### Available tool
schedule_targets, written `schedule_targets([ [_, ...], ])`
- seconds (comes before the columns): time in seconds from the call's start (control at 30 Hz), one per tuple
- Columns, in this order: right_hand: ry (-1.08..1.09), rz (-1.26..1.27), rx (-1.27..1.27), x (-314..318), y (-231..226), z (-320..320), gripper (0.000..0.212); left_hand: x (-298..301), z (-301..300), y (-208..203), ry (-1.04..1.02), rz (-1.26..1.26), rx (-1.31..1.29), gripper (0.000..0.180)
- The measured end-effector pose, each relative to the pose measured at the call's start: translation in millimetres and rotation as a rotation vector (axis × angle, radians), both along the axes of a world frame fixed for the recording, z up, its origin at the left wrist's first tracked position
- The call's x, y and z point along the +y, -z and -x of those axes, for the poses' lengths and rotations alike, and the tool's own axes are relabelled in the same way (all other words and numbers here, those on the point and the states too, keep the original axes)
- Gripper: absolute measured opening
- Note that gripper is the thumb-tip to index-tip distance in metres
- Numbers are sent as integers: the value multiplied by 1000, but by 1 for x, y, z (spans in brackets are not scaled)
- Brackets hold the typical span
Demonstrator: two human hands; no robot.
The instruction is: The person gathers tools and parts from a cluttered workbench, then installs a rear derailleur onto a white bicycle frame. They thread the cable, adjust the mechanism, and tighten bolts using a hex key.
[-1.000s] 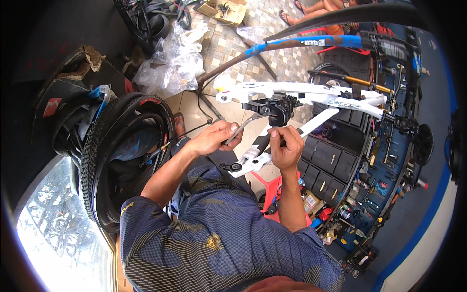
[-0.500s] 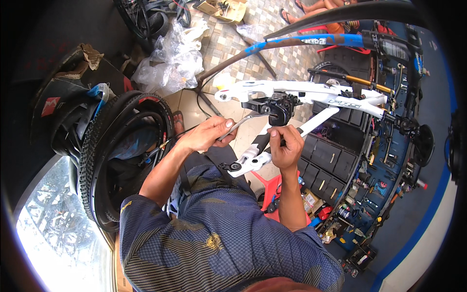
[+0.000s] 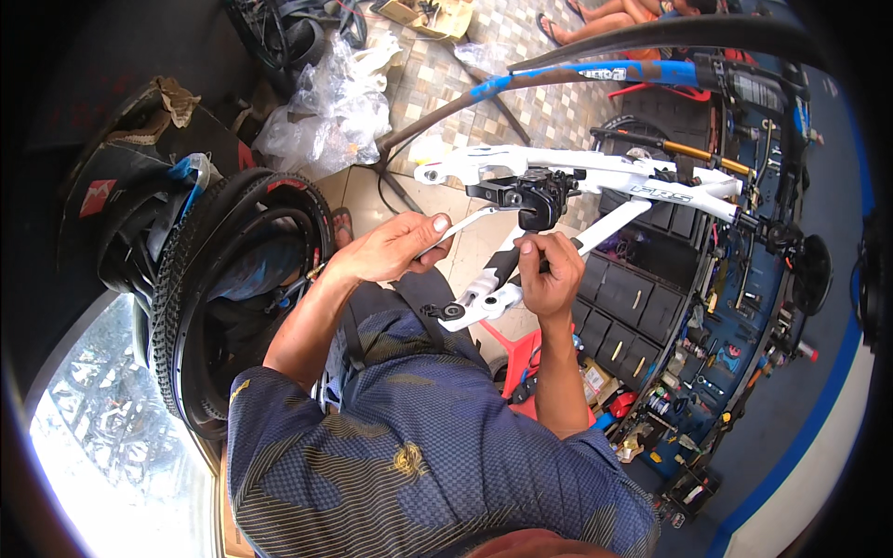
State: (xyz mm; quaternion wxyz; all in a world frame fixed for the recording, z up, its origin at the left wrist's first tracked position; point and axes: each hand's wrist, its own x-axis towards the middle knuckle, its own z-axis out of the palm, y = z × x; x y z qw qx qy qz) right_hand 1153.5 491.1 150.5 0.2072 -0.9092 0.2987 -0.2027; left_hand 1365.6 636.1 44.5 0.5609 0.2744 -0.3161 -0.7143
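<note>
A white bicycle frame [image 3: 670, 192] is held up in front of me, with a black clamp-like part [image 3: 539, 197] on its middle. My left hand [image 3: 398, 245] grips a slim silver wrench [image 3: 468, 222], whose far end meets the lower left side of the black part. Just below that part, my right hand [image 3: 553, 272] is closed, thumb against curled fingers. Whatever it pinches is hidden. The frame's lower white arm [image 3: 484, 299], with a black pivot at its end, passes between my hands.
Bicycle tires [image 3: 177, 307] are stacked at left, below crumpled clear plastic [image 3: 326, 116]. A blue and brown tube [image 3: 558, 77] crosses above the frame. Black drawers [image 3: 609, 307] and a tool-covered bench [image 3: 707, 372] line the right. A red stool [image 3: 521, 363] stands below; a person's legs [image 3: 595, 28] show at the far end.
My left hand has risen slightly, and the wrench's far end has swung up along the black part. The right hand stays almost in place.
</note>
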Motion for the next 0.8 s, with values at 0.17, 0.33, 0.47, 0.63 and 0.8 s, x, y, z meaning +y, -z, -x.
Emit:
schedule_targets([
  [0.17, 6, -3, -6, 0, 3, 2, 8, 1, 5, -6, -15, -3, -27, 63],
  [0.33, -2, 5, 21, 1, 0, 1, 8, -3, -17, -6, -1, -6, -211, 64],
  [0.47, 0, 1, 39, 2, -1, -2, 8, -1, -20, -7, 18, -16, -227, 61],
  [0.63, 4, -8, 41, 1, 0, 0, 6, 4, -2, -23, -70, -3, -158, 58],
  [0.8, 5, -7, 43, 2, -2, -3, 5, -2, -21, -17, -29, 35, -261, 62],
])
